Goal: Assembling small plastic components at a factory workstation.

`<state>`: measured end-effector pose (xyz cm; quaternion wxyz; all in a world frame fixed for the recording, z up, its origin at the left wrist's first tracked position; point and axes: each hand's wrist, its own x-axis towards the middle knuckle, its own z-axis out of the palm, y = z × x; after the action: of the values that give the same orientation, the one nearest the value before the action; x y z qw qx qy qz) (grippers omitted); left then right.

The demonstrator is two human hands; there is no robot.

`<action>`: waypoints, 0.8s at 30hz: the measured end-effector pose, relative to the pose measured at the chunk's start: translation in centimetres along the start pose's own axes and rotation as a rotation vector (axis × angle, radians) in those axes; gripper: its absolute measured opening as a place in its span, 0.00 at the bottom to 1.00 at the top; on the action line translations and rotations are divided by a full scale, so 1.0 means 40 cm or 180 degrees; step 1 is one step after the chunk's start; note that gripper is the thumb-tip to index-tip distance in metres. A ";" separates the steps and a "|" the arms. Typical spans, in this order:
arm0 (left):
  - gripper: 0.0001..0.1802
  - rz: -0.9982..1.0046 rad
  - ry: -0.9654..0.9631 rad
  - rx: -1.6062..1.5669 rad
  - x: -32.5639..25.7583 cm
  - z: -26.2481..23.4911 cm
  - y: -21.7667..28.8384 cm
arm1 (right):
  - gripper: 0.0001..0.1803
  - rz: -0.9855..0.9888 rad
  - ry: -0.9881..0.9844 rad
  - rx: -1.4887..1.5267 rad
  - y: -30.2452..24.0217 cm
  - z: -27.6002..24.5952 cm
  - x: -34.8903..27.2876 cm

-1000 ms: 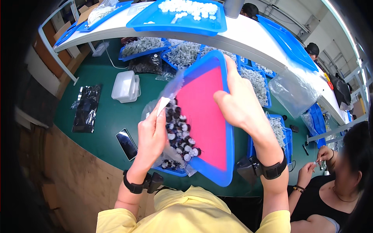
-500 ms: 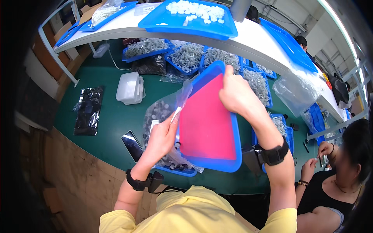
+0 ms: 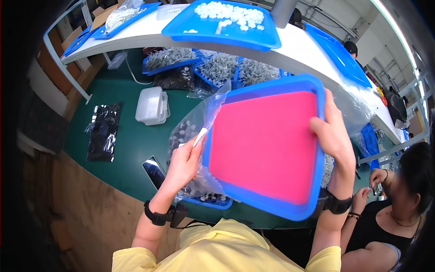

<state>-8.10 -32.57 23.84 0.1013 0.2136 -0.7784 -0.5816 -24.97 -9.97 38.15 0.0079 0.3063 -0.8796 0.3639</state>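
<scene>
My right hand [image 3: 334, 131] grips the right rim of a blue tray [image 3: 276, 211], thumb over the edge. A flat pink sheet [image 3: 265, 149] covers the tray's floor, and the tray is tilted, its inside facing me. My left hand [image 3: 182, 163] is closed on the mouth of a clear plastic bag [image 3: 186, 127] holding small dark and greyish round parts. A narrow white strip [image 3: 200, 136] sticks up from these fingers; I cannot tell what it is. The tray's left edge meets the bag's opening. Below the bag, another blue tray [image 3: 218, 204] holds dark parts.
Left of the bag lie a phone [image 3: 154, 167], translucent plastic boxes [image 3: 152, 106] and a black bag [image 3: 103, 136]. Trays of grey parts [image 3: 217, 68] stand under a white shelf [image 3: 136, 43], which bears a tray of white pieces [image 3: 181, 31]. A co-worker [image 3: 385, 213] sits at right.
The blue tray has swung right and turned more of its face toward me, with my right hand moving right and lower. My left hand stays nearly in place on the bag.
</scene>
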 end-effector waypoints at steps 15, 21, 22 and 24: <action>0.12 -0.0431 -0.0168 -0.1550 0.057 -0.040 -0.087 | 0.26 0.0172 0.1711 0.3693 0.266 -0.149 -0.204; 0.12 -0.0549 -0.0287 -0.1302 0.067 -0.010 -0.080 | 0.09 0.0666 0.2940 0.3448 0.319 -0.281 -0.139; 0.12 -0.0578 -0.0238 -0.1295 0.067 -0.009 -0.081 | 0.08 0.0631 0.2979 0.3629 0.327 -0.321 -0.099; 0.12 -0.0566 -0.0188 -0.1300 0.062 -0.008 -0.084 | 0.09 0.0203 0.3403 0.3450 0.343 -0.364 -0.003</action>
<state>-9.45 -34.75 20.52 0.0679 0.2393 -0.6252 -0.7398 -35.38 7.00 40.11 0.2709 0.0238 -0.4627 0.8438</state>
